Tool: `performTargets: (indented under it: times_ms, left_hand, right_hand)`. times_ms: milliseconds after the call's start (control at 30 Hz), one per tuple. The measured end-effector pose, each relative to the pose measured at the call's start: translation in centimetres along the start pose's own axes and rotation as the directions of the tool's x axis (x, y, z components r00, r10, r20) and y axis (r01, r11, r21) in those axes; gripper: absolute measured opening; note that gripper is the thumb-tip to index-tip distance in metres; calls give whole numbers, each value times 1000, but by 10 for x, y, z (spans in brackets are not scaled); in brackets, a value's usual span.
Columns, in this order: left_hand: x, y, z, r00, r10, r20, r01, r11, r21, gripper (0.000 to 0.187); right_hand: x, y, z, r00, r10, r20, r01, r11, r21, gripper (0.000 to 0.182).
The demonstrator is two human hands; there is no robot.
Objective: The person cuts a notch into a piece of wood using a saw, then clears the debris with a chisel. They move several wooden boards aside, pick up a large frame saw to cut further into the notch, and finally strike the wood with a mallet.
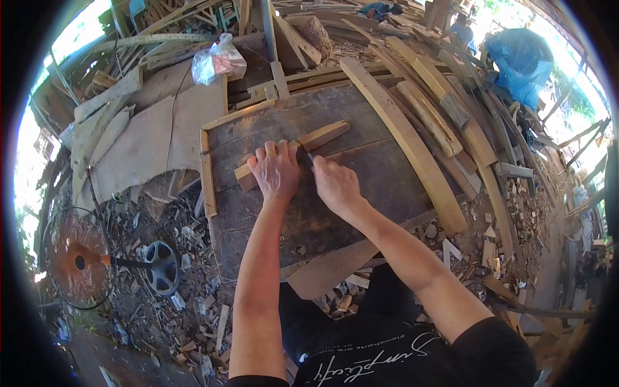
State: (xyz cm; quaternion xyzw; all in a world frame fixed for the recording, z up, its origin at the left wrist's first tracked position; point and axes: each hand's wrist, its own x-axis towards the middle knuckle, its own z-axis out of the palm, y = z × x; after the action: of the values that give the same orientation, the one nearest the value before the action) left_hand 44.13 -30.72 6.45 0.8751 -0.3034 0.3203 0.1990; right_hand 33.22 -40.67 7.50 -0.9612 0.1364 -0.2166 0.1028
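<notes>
A short wooden piece (325, 134) lies slanted across the dark wooden work table (367, 174). My left hand (276, 171) rests on its middle-left part, fingers bent over its far edge and pressing it to the table. Just to the right, my right hand (336, 184) is closed around a slim dark tool (307, 153), whose tip points at the near side of the wood, close to my left fingers. The grip hides most of the tool, so its kind cannot be made out.
Long planks (412, 148) lie along the table's right side. Narrow wood strips (206, 171) edge its left. A plastic bag (219, 60) sits beyond. A round fan (77, 258) stands lower left. Scraps litter the ground. Another person (461, 32) is far back.
</notes>
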Motion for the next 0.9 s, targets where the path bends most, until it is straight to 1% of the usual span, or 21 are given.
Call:
performTargets:
  times_ms: [67, 100, 167, 200, 267, 333, 400, 467, 500, 567, 600, 667, 733, 767, 800, 900]
  left_hand:
    - [1, 1, -1, 999, -37, 36, 37, 999, 0, 26]
    - [1, -1, 0, 998, -57, 37, 57, 998, 0, 26]
    - [1, -1, 1, 999, -30, 11, 30, 999, -14, 26]
    - [0, -1, 2, 1000, -27, 14, 27, 1000, -12, 26]
    - [0, -1, 2, 1000, -27, 10, 27, 1000, 4, 26]
    - [1, -1, 1, 999, -38, 21, 37, 999, 21, 26]
    - [-1, 0, 2, 997, -57, 43, 56, 998, 30, 26]
    - [-1, -1, 4, 998, -58, -6, 57, 998, -20, 27]
    - [-2, -3, 4, 997, -76, -2, 76, 997, -22, 27]
    - [-1, -2, 2, 998, -59, 17, 59, 998, 13, 26]
    - [-2, 0, 3, 999, -44, 24, 44, 999, 6, 26]
    - [-2, -1, 4, 999, -35, -19, 35, 999, 11, 26]
    - [-1, 1, 5, 999, -27, -34, 28, 999, 28, 27]
    - [-1, 1, 4, 999, -49, 2, 49, 998, 41, 28]
    - [-1, 1, 3, 996, -76, 40, 74, 996, 52, 28]
    - [-2, 1, -1, 995, -89, 50, 87, 995, 45, 29]
  right_hand:
    - [-29, 0, -21, 999, 20, 42, -21, 1000, 11, 10]
    - [-31, -1, -25, 998, 6, 55, -7, 1000, 6, 10]
    - [-36, -2, -30, 987, 88, 134, -86, 996, -22, 10]
    - [-29, -1, -21, 987, 91, 136, -90, 996, -18, 10]
    - [3, 4, 4, 1000, -8, 4, 8, 1000, 17, 14]
    - [16, 1, 8, 1000, -7, 4, 7, 1000, 12, 14]
    - [9, 0, 4, 1000, -4, 19, 4, 1000, 2, 15]
    - [-20, 0, -22, 995, 1, 96, -1, 1000, -4, 11]
    - [-31, 0, -27, 994, -10, 110, 11, 1000, -9, 11]
    - [-46, 2, -34, 976, 93, 195, -87, 995, -41, 11]
    - [-42, 4, -29, 975, 111, 192, -105, 994, -42, 11]
    - [-15, 5, -8, 1000, -16, 18, 16, 1000, 19, 13]
    - [13, 3, 5, 1000, -9, 17, 9, 1000, -6, 14]
    - [20, 2, 9, 999, -15, 29, 16, 999, -32, 14]
    - [16, 2, 6, 999, -21, 28, 21, 999, -30, 14]
    - [-21, 5, -19, 997, -68, 38, 68, 998, -7, 14]
